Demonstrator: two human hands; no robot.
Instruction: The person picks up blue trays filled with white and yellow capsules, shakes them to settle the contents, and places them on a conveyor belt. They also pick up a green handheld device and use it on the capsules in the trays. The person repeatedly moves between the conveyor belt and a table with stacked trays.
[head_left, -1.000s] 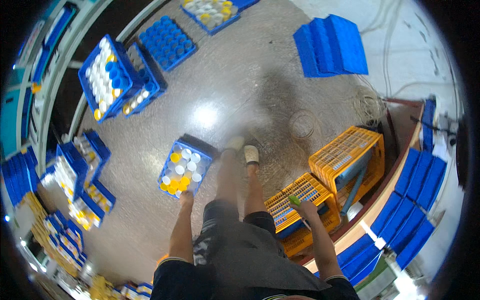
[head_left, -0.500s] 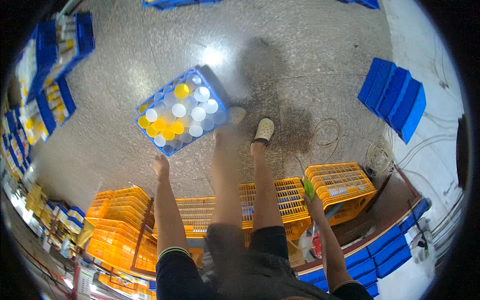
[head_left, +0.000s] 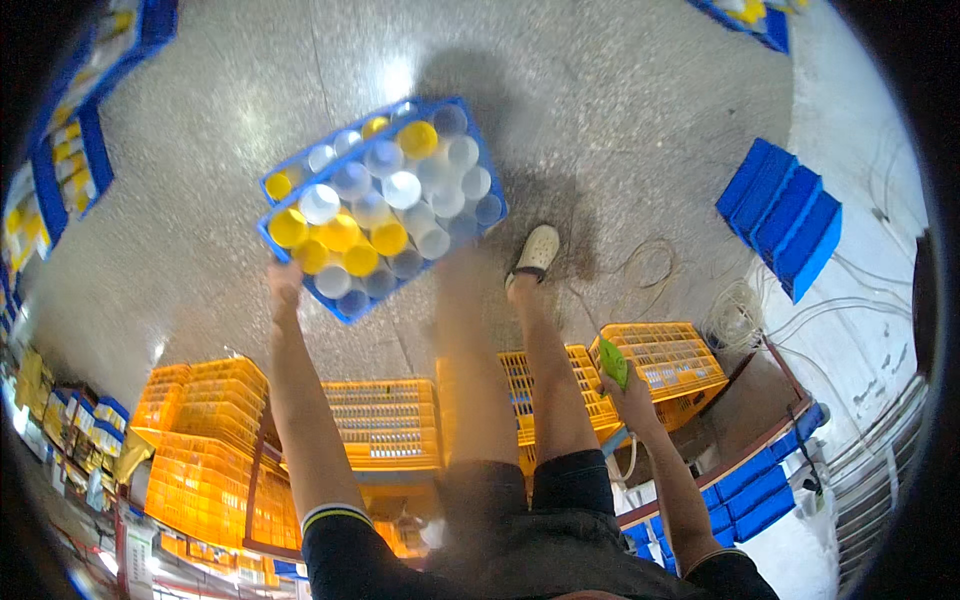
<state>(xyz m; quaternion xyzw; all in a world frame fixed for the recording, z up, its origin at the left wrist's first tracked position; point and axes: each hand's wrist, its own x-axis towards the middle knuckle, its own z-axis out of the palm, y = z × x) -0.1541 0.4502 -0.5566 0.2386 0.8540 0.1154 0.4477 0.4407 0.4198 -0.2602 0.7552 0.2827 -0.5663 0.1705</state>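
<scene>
- The left hand (head_left: 285, 283) is stretched out at the end of a straight arm, fingers clamped on the near corner of a blue crate (head_left: 383, 205).
- That crate, full of white and yellow bobbins (head_left: 372, 212), hangs tilted above the floor at about 11 o'clock from the body.
- The right hand (head_left: 628, 392) sits at 3 o'clock, elbow bent, closed around a small green object (head_left: 613, 361).
- Bare speckled floor (head_left: 620, 120) opens from 12 to 1 o'clock beyond the crate.
- A shoe (head_left: 533, 253) is planted just right of the crate.
- Orange crates (head_left: 390, 422) stand close below both hands; loose cables (head_left: 650, 265) lie at 2 o'clock, stacked blue bins (head_left: 785, 215) beyond them.
</scene>
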